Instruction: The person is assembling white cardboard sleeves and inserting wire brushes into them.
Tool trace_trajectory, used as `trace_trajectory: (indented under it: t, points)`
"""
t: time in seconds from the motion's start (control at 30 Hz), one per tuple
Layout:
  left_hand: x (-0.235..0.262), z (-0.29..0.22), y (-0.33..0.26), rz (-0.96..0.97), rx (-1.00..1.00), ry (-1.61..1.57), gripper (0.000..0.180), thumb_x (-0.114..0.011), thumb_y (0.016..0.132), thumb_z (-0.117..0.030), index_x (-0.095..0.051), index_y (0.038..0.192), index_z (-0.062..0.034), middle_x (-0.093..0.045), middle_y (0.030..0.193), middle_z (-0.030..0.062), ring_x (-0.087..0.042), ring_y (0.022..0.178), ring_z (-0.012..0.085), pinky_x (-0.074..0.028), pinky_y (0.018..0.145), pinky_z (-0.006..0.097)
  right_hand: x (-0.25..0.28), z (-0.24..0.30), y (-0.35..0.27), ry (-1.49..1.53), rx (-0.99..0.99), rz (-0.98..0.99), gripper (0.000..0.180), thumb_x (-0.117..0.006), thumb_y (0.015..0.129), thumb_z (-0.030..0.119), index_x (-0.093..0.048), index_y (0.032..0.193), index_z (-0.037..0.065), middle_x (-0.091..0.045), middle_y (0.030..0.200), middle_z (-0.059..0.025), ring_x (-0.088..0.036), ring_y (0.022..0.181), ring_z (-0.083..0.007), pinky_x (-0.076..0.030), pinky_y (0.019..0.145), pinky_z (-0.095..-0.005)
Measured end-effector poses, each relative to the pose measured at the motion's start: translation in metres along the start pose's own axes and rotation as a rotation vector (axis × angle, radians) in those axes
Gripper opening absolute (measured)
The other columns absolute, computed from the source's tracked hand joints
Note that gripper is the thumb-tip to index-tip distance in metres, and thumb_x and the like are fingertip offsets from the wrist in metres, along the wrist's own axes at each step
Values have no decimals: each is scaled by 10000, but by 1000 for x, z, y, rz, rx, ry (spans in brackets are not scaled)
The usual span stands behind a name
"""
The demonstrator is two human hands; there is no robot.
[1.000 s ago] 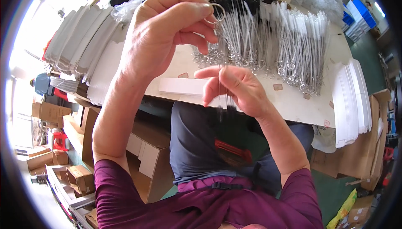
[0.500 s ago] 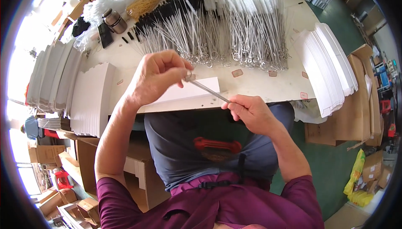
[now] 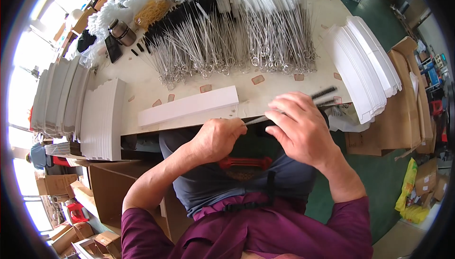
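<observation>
Wire bottle brush [image 3: 303, 101] spans both hands, bristles up-right.
Left hand [image 3: 215, 138] pinches the wire end; right hand [image 3: 296, 128] curled over the shaft, nearer the bristles.

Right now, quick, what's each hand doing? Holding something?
Left hand: closed, pinching the wire end of a thin brush.
Right hand: fingers curled loosely over the same brush near its black bristles; a firm grip cannot be told.

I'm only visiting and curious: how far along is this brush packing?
Done: nothing finished shows that I can tell. In hand: the left hand and right hand hold a thin wire brush beside a long white box. Left: a big heap of wire brushes and stacks of flat white boxes.
</observation>
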State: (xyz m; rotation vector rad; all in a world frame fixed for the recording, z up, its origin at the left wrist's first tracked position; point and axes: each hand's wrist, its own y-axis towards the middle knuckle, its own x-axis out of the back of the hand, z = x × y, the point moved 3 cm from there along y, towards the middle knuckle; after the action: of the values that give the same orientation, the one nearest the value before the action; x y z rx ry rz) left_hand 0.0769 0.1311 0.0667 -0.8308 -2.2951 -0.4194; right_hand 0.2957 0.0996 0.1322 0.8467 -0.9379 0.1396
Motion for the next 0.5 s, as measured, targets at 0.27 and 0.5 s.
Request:
trace_trajectory:
  t: [0.27, 0.5]
  points:
    - [-33, -13, 19, 168, 260, -603, 256, -513, 1106, -171, -682, 1001, -9, -639, 700, 23, -629, 649, 92, -496, 613, 274, -58, -16, -59, 1037, -761, -529, 443, -458, 1147, 347, -627, 1212, -57, -723, 943, -130, -688, 805, -173, -571, 719, -344]
    - [-70, -19, 45, 242, 340, -657, 331, -634, 1071, -272, -714, 927, 15, -682, 735, 69, -652, 692, 108, -541, 660, 296, -59, -65, -59, 1438, -786, -717, 355, -474, 1140, 323, -612, 1095, -1, -568, 771, -54, -625, 717, -193, -581, 699, -375]
